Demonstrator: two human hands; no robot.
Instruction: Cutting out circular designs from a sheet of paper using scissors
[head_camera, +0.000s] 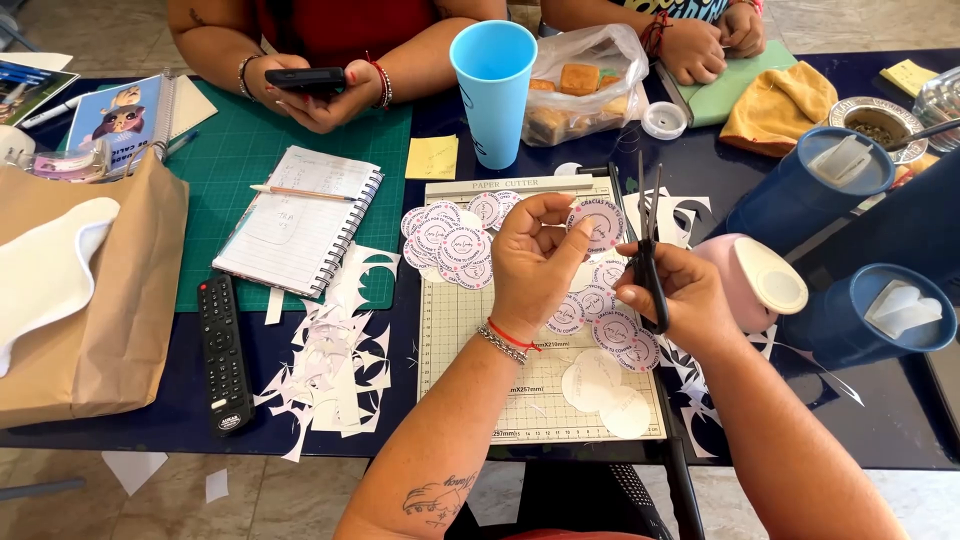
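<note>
- Dark blue tabletop (150, 420) over a pale tiled floor, crowded with craft things around a white gridded paper cutter (500, 380).
- Above the paper cutter's upper part: left hand (535, 265), grip pinched on a round printed sticker (598, 222), held up off the grid.
- Just right of the paper cutter's middle: right hand (675, 295), grip closed through the handles of black scissors (647, 245), blades pointing away and standing close beside the held sticker.
- On the paper cutter's upper left corner: a heap of cut round stickers (450, 245); more lying under the hands, blank white rounds nearer the lower edge.
- Left of the paper cutter: white paper offcuts (335, 365), a black remote (222, 355), a spiral notebook (300, 220) with a pencil on a green cutting mat (225, 170), a brown paper bag (110, 290) farther left.
- Beyond the paper cutter: a light blue cup (494, 90), a clear bag of biscuits (580, 85), a yellow sticky pad (432, 157).
- Right of the paper cutter: a pink punch (745, 280), two dark blue containers (815, 185).
- Across the tabletop: another person's hands on a dark phone (305, 80); a third person's hands clasped at the far right.
</note>
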